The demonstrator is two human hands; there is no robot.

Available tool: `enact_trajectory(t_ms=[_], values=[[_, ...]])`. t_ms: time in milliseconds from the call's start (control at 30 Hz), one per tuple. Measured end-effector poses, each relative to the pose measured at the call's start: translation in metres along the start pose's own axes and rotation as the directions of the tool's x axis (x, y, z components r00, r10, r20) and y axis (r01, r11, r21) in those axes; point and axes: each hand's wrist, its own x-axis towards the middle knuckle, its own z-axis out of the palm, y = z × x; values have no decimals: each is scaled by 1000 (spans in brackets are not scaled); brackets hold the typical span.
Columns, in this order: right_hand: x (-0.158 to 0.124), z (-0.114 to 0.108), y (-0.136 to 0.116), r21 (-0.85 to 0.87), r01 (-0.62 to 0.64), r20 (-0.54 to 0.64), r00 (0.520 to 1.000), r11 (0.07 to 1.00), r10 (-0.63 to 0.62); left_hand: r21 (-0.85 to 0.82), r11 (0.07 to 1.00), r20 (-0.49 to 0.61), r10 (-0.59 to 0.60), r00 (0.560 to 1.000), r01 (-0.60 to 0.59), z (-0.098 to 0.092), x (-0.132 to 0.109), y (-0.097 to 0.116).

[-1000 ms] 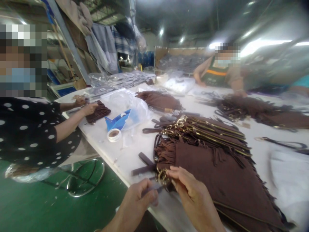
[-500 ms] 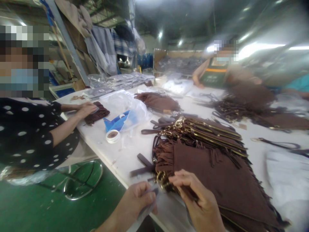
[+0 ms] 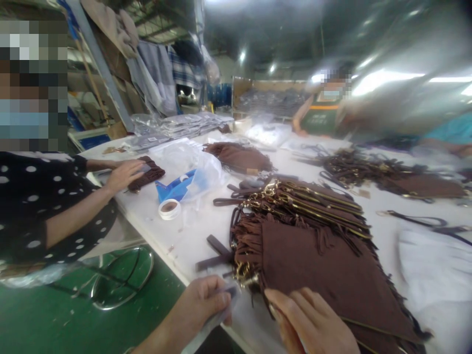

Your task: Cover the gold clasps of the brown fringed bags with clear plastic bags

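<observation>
My left hand (image 3: 208, 302), at the table's near edge, pinches a dark strap end (image 3: 231, 292) covered by thin translucent wrapping (image 3: 206, 334). Beside it my right hand (image 3: 309, 319) has its fingers curled together over the lower corner of the brown bags; what they hold, if anything, is hidden. The top brown fringed bag (image 3: 317, 260) lies flat on a stack. Gold metal clasps (image 3: 246, 275) hang at its left side, just above and between my hands. More brown bags with gold zips (image 3: 324, 204) lie behind it, their straps (image 3: 217, 250) sticking out left.
On the white table (image 3: 177, 250) are a roll of tape (image 3: 169, 209), a blue-and-clear plastic bag (image 3: 177, 184) and more brown bags (image 3: 239, 157). A person at the left rests a hand on a brown bundle (image 3: 147, 172). Another person (image 3: 320, 115) stands across the table. White sheets (image 3: 435, 270) lie right.
My right hand has moved slightly down and right, away from the clasps, and its fingers have curled in. My left hand keeps its hold. Across the table, a raised brown bag has gone down.
</observation>
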Motion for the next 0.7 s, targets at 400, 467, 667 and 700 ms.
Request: enact_trajectory(t_ms=[400,467,667,700], values=[[3,29,2,60,-125,-85,988,990,129,102,993,-50,64,997,-59,17,-6,24],[4,29,3,51,-140,-80,986,989,144,136,988,-72,78,994,-67,23,-4,23],[1,32,-1,68,-149,-61,986,987,153,212,968,-129,162,978,-132,37,8,10],[0,33,-1,74,-151,-57,986,986,156,220,966,-135,172,976,-140,40,11,8]])
